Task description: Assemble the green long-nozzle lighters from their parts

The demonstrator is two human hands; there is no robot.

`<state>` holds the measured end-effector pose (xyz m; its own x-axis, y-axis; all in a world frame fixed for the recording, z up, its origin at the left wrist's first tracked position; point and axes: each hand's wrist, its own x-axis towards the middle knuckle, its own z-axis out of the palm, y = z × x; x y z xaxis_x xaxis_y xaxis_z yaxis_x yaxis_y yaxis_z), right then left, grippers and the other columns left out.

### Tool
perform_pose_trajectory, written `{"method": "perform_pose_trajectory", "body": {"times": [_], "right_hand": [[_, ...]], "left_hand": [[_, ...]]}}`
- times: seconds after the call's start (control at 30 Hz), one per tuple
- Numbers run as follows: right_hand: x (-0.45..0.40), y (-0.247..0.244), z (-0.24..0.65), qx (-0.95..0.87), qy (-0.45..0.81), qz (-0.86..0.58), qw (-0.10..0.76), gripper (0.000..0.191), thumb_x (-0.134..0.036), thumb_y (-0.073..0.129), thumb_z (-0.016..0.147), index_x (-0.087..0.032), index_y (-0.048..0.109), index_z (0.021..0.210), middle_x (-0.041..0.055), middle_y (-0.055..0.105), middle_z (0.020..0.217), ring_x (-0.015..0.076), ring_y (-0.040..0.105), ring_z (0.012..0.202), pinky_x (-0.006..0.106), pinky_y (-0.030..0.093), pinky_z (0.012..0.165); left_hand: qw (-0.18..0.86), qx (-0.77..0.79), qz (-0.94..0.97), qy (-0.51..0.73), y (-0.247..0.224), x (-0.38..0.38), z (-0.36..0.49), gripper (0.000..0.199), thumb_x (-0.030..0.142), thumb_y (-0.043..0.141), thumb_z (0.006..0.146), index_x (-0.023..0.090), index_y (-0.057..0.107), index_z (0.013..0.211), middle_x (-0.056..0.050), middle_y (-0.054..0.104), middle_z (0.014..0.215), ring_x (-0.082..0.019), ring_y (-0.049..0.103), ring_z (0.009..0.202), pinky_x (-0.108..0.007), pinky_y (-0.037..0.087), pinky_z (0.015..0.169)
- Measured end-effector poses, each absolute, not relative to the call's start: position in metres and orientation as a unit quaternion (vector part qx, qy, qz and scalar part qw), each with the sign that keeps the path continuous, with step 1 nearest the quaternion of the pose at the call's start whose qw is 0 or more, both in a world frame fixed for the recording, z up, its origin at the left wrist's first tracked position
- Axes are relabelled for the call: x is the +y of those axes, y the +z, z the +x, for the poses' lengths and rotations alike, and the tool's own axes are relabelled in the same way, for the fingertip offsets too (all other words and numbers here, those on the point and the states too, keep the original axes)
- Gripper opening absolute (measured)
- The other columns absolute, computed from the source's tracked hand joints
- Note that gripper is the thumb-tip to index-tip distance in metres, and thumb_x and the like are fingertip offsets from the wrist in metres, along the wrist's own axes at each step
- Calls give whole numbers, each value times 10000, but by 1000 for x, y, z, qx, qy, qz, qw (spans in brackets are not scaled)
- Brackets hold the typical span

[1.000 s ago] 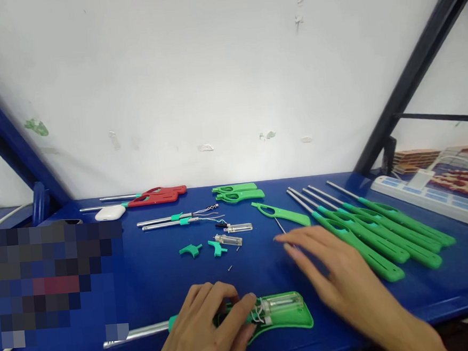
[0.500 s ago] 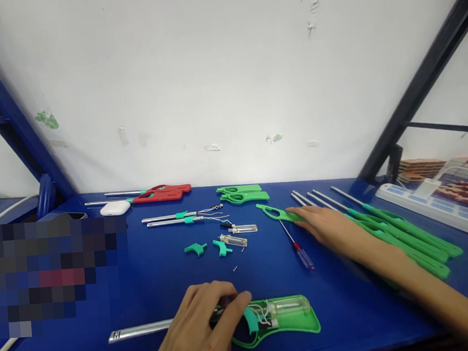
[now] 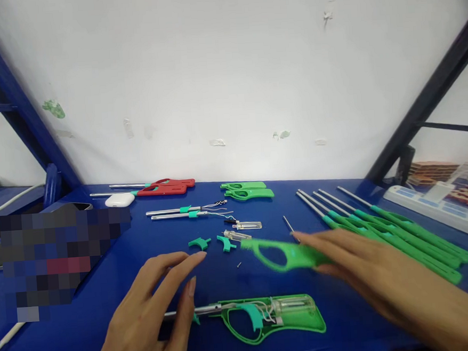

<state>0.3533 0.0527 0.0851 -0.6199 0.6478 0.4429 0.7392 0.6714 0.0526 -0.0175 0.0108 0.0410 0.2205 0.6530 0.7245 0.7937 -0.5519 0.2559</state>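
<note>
My right hand (image 3: 344, 258) holds a green half shell (image 3: 293, 255) by its wide end, raised over the table and slightly blurred. Its ring-shaped opening points left. My left hand (image 3: 158, 304) is open, fingers apart, above the metal tube (image 3: 207, 309) of an opened lighter. That lighter's green lower shell (image 3: 304, 323) lies at the front with a clear fuel tank (image 3: 293, 304), white wires and a teal trigger (image 3: 253, 317) inside. Behind my right fingers the screwdriver (image 3: 288, 225) shows only its metal shaft.
Assembled green lighters (image 3: 414, 232) lie at the right beside a white power strip (image 3: 432, 209). Farther back are green shells (image 3: 251, 194), red lighters (image 3: 166, 190) and a white case (image 3: 119, 200). Loose teal triggers (image 3: 200, 244), clear tanks (image 3: 248, 225) and a screw (image 3: 239, 264) lie mid-table.
My right hand has lifted the green half shell and brought it nearer. My left hand has let go of the opened lighter and moved left, its fingers spreading.
</note>
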Motion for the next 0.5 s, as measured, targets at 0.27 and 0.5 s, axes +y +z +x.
{"method": "perform_pose_trajectory", "body": {"times": [0.27,0.5], "right_hand": [[25,95,301,-940,-185,-249,140,600,-240,103,1214,-209,683,1361,37,847,1079,167,824,984,282,649,803],[28,86,292,-944,-191,-232,139,645,-230,70,1205,-182,703,1320,38,837,1045,180,814,931,310,647,774]], "left_hand": [[78,-388,-843,-365,43,9,-17,336,194,567,1084,254,660,1402,-26,703,1285,-168,648,1223,-240,509,1079],[39,-382,-858,-340,53,10,-10,275,133,528,1068,250,687,1261,-15,753,1109,-182,733,1008,-318,605,921]]}}
